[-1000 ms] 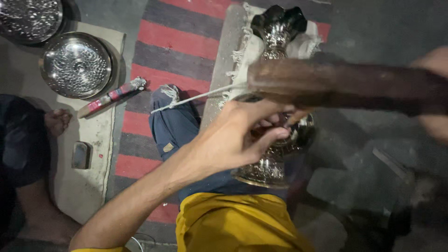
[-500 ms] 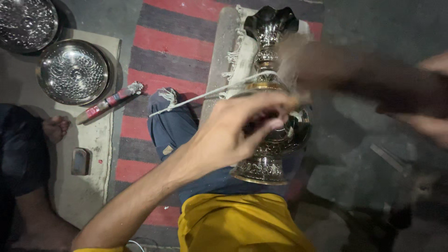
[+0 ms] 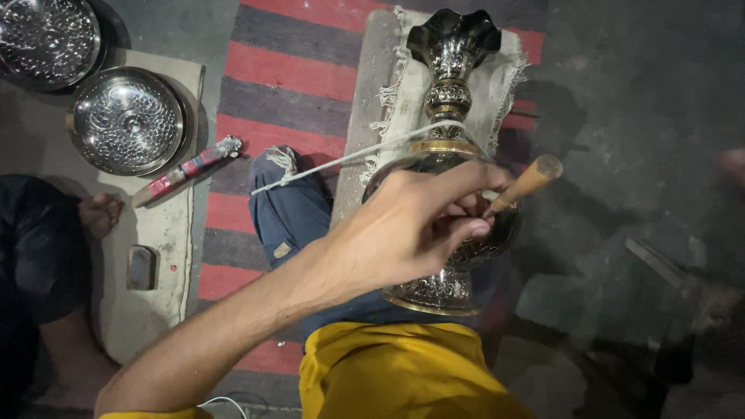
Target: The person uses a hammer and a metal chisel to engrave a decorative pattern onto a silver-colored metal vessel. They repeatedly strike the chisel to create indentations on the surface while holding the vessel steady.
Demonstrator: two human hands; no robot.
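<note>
An ornate engraved metal vase (image 3: 451, 87) with a fluted dark rim rests on a fringed cloth (image 3: 403, 101) against my knee in blue trousers (image 3: 291, 221). A white cord (image 3: 349, 158) runs from the vase's neck towards that knee. My left hand (image 3: 403, 233) lies over the vase's belly, fingers pinched around a thin tool with a wooden handle (image 3: 528, 181) that points up to the right. My right hand (image 3: 733, 164) is only a faint blur at the right edge; what it holds cannot be made out.
Two embossed metal bowls (image 3: 128, 120) (image 3: 43, 39) sit at the top left on a pale mat. A red-handled tool (image 3: 186, 171) lies by the striped red rug (image 3: 287, 74). Another person's foot (image 3: 101, 213) and a small dark block (image 3: 141, 267) are at left.
A blurred brown arm or striker that crossed over the vase from the right has swung away to the right edge. My left hand stays on the vase, and the wooden-handled tool now shows.
</note>
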